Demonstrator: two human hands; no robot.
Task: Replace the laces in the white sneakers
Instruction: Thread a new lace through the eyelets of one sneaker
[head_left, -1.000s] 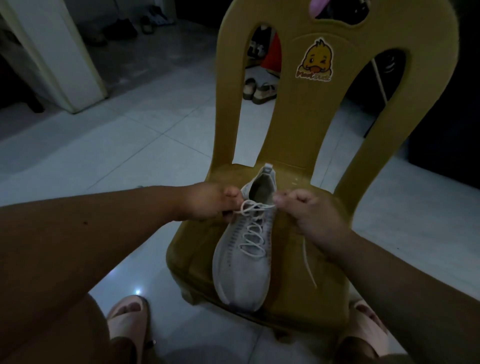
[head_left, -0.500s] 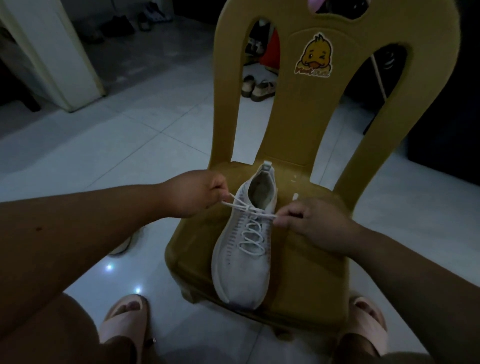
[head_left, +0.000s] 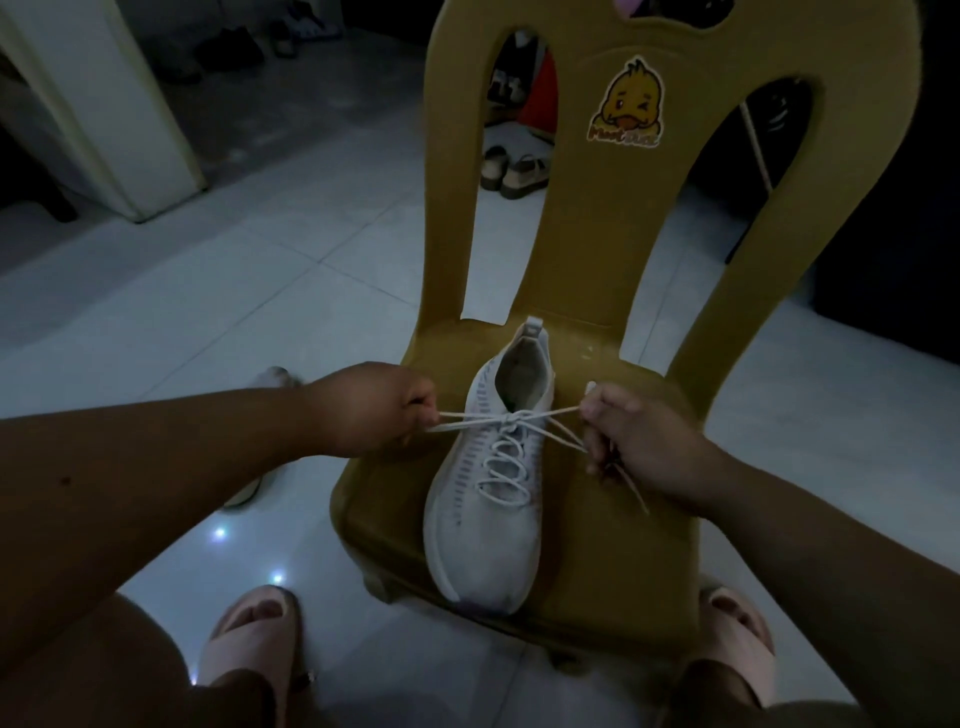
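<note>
Pink slippers (head_left: 249, 639) sit nearest, on the tiled floor (head_left: 311, 291). On the seat of the yellow chair (head_left: 613, 561) lies the white sneaker (head_left: 483, 545), toe toward the person, heel toward the back. The left hand (head_left: 374, 408) pinches the lace (head_left: 506, 457) in curled fingers on one side and the right hand (head_left: 639, 441) pinches it on the other (a loose tail trails onto the seat). Both hands are farther apart than half a second ago, so the strands now run taut from a knot (head_left: 511, 417) at the top eyelets. Beyond, a duck sticker (head_left: 627, 106) sits high on the chair.
</note>
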